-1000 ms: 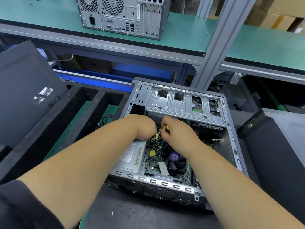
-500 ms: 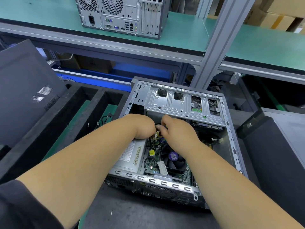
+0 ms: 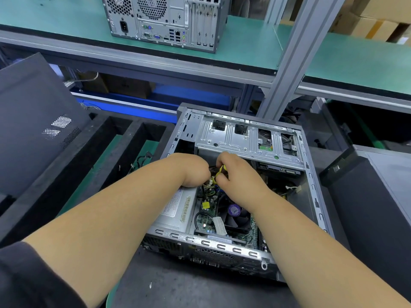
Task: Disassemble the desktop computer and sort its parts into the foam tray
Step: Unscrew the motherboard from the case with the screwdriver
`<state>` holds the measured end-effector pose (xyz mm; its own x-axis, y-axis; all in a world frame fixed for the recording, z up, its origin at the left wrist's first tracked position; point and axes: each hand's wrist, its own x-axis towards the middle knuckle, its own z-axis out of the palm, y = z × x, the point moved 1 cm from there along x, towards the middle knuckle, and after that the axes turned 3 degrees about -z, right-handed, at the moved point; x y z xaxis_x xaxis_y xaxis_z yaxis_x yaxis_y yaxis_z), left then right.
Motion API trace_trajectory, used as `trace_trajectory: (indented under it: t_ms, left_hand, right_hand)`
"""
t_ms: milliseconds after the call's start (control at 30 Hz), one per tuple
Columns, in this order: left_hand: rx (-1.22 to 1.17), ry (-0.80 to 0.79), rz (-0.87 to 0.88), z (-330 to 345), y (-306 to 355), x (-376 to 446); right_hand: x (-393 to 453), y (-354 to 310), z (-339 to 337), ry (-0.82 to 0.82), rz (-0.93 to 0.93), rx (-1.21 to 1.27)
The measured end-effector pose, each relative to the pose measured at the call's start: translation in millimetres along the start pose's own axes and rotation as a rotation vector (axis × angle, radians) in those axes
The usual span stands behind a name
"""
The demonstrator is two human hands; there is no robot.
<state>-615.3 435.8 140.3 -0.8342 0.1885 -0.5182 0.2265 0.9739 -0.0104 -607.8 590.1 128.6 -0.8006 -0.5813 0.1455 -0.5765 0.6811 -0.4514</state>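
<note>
The open desktop case lies on its side in front of me, with the drive cage at the back, the power supply at the left and the motherboard with its CPU fan in the middle. Both my hands are inside it, close together over a bundle of yellow and black power wires. My right hand pinches the yellow wires. My left hand is curled beside it at the same bundle; its fingertips are hidden. The black foam tray lies to the left of the case.
A loose black cable lies in a tray compartment. A dark side panel leans over the tray's left part. Another dark case stands at the right. A second desktop sits on the green shelf, whose metal post rises behind the open case.
Both hands stay at the wire bundle with only slight shifts of the right fingers; the yellow wire, hidden half a second ago, shows again between them. The case has not moved.
</note>
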Motion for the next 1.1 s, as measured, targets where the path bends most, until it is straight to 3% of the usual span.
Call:
trace_trajectory:
  t_ms: [167, 400, 567, 767, 933, 1100]
  left_hand:
    - [-0.014, 0.01, -0.013, 0.4, 0.7, -1.4]
    - [0.001, 0.008, -0.011, 0.2, 1.0, -1.3]
    - [0.012, 0.0, 0.004, 0.2, 0.7, -1.1]
    - [-0.045, 0.007, -0.031, -0.3, 1.7, -2.1]
    - [-0.065, 0.019, -0.051, -0.3, 1.6, -3.3]
    - [-0.096, 0.015, -0.061, -0.2, 1.7, -3.5]
  right_hand:
    - [0.8, 2.7, 0.0, 0.056, 0.045, -0.205]
    - [0.6, 1.0, -0.4, -0.013, 0.019, 0.008]
    - [-0.1, 2.8, 1.2, 0.074, 0.064, -0.235]
    - [0.9, 0.7, 1.7, -0.002, 0.021, -0.003]
    - [3.0, 3.2, 2.1, 0.073, 0.096, -0.288]
    - [2.4, 2.6, 2.1, 0.018, 0.017, -0.036]
